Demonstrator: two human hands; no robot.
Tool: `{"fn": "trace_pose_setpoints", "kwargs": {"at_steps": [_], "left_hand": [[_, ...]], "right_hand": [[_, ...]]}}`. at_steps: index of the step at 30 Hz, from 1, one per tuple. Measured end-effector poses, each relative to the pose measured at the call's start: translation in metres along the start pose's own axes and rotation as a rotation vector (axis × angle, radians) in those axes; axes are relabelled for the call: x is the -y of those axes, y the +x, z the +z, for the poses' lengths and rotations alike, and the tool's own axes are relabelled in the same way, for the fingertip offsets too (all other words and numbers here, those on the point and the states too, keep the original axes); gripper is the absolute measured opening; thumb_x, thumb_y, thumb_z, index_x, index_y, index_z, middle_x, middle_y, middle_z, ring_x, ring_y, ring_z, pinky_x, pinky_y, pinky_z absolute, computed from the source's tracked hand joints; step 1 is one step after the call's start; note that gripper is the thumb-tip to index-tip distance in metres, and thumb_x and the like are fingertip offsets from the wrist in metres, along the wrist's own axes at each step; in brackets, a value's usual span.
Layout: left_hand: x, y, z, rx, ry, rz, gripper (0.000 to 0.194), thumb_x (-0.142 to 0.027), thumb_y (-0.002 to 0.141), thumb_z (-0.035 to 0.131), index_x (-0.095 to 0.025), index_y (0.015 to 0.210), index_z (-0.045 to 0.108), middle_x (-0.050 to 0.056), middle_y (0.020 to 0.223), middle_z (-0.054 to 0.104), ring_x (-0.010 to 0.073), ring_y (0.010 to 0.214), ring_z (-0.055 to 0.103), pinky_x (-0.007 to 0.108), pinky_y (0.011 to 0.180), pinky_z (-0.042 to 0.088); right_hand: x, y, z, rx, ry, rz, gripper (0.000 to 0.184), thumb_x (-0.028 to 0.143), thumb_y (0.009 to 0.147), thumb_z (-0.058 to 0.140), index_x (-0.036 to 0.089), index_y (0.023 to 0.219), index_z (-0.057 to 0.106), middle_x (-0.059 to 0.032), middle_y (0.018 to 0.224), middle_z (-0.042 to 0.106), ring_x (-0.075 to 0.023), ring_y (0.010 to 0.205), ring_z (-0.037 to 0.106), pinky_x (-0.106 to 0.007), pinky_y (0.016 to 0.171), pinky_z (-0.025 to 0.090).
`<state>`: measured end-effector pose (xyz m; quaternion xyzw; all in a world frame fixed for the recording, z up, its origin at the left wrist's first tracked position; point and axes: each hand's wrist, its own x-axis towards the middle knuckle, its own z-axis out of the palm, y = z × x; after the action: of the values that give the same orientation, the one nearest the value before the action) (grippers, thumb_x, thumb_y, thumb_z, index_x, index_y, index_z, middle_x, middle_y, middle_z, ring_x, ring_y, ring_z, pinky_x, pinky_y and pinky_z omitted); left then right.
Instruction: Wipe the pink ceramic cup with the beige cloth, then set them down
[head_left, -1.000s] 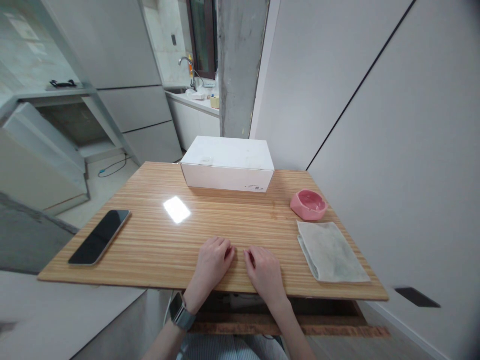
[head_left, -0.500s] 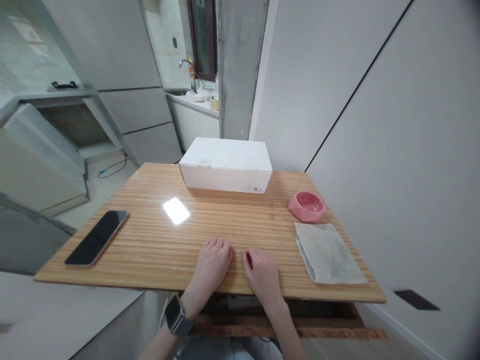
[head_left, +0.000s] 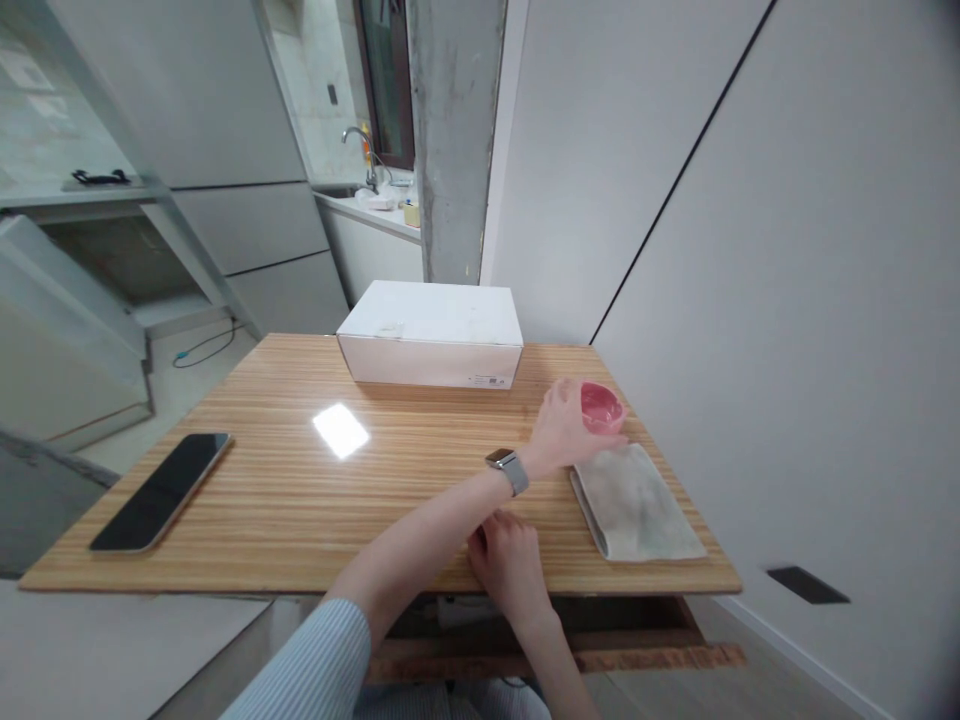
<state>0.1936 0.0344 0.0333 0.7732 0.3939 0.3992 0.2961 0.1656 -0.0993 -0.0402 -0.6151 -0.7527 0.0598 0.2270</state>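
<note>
My left hand (head_left: 570,425), with a watch (head_left: 510,468) on its wrist, reaches across my right arm to a pink faceted ashtray (head_left: 604,408). Its fingers and thumb are spread around the ashtray's left and near sides, hiding part of it; a firm grip does not show. The ashtray stands upright on the wooden tabletop (head_left: 390,480). Just in front of it lies a folded pale cloth (head_left: 637,505), under the edge of my left thumb in this view. My right hand (head_left: 506,555) rests loosely curled and empty near the table's front edge, partly behind my left forearm.
A white box (head_left: 435,335) stands at the back of the table. A black phone (head_left: 161,492) lies at the left. The table's right side runs near a white wall (head_left: 712,300). Below the front edge is an open recess with a rough wooden rail (head_left: 660,657).
My left hand has left its place beside my right hand and crossed rightward and forward to the ashtray. My right hand stays near the front edge. The view has shifted slightly to the right.
</note>
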Motion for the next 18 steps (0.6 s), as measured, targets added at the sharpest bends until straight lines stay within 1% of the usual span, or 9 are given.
{"fn": "trace_pose_setpoints", "kwargs": {"at_steps": [2,4,6,8,10,12,15,18], "left_hand": [[0.008,0.015,0.026,0.011,0.026,-0.082,0.1,-0.06,0.057,0.074,-0.017,0.137,0.033,0.019,0.14,0.036,0.0358,0.133,0.03,0.048,0.108,0.028],[0.015,0.023,0.044,-0.006,0.066,-0.123,0.102,-0.061,0.056,0.074,-0.017,0.138,0.032,0.02,0.141,0.034,0.0372,0.133,0.03,0.049,0.108,0.027],[0.019,0.028,0.055,-0.033,0.088,-0.154,0.092,-0.06,0.061,0.07,-0.017,0.135,0.036,0.02,0.137,0.039,0.0359,0.127,0.039,0.048,0.104,0.032],[0.018,0.029,0.056,-0.039,0.078,-0.191,0.08,-0.06,0.067,0.064,-0.018,0.131,0.04,0.018,0.13,0.045,0.0337,0.118,0.047,0.046,0.099,0.039],[0.015,0.026,0.048,-0.038,0.041,-0.22,0.075,-0.06,0.069,0.064,-0.02,0.129,0.043,0.017,0.126,0.049,0.0322,0.113,0.051,0.045,0.094,0.042],[0.013,0.018,0.032,-0.056,-0.013,-0.221,0.076,-0.056,0.065,0.07,-0.022,0.129,0.044,0.015,0.125,0.051,0.0312,0.112,0.053,0.044,0.094,0.043],[0.018,-0.004,-0.004,-0.101,-0.117,-0.175,0.082,-0.046,0.059,0.078,-0.024,0.13,0.042,0.013,0.123,0.054,0.0284,0.112,0.054,0.043,0.094,0.043],[0.034,-0.034,-0.049,-0.222,-0.167,-0.146,0.084,-0.037,0.059,0.08,-0.024,0.132,0.039,0.011,0.123,0.056,0.0251,0.113,0.055,0.043,0.096,0.043]], "right_hand": [[-0.001,-0.001,0.001,0.007,0.015,0.012,0.014,0.007,0.073,0.053,0.017,0.069,0.062,-0.0037,0.068,0.066,-0.0152,0.065,0.059,-0.026,0.059,0.028],[-0.004,-0.003,0.004,0.006,0.005,0.012,0.014,0.005,0.069,0.055,0.016,0.065,0.062,-0.0051,0.065,0.066,-0.0162,0.063,0.059,-0.027,0.058,0.027],[-0.006,-0.004,0.007,0.006,-0.017,-0.001,0.014,0.005,0.067,0.056,0.016,0.062,0.062,-0.0062,0.063,0.066,-0.0171,0.063,0.058,-0.028,0.057,0.025],[-0.007,-0.005,0.007,0.014,-0.025,-0.007,0.014,0.005,0.067,0.056,0.016,0.061,0.061,-0.0064,0.062,0.065,-0.0173,0.063,0.058,-0.028,0.057,0.024],[-0.006,-0.004,0.003,0.024,-0.015,-0.001,0.014,0.005,0.069,0.055,0.016,0.063,0.061,-0.0057,0.065,0.066,-0.0166,0.063,0.058,-0.027,0.057,0.025],[-0.004,-0.003,-0.002,0.028,0.007,-0.004,0.013,0.007,0.074,0.054,0.017,0.07,0.061,-0.0048,0.07,0.067,-0.016,0.066,0.059,-0.026,0.058,0.027],[-0.002,-0.002,-0.006,0.03,0.039,-0.032,0.012,0.012,0.084,0.051,0.019,0.082,0.06,-0.0029,0.078,0.067,-0.0154,0.069,0.061,-0.025,0.059,0.028],[-0.001,-0.002,-0.003,0.003,0.033,-0.028,0.017,0.017,0.09,0.047,0.02,0.078,0.057,-0.001,0.072,0.064,-0.0153,0.068,0.06,-0.026,0.061,0.029]]}}
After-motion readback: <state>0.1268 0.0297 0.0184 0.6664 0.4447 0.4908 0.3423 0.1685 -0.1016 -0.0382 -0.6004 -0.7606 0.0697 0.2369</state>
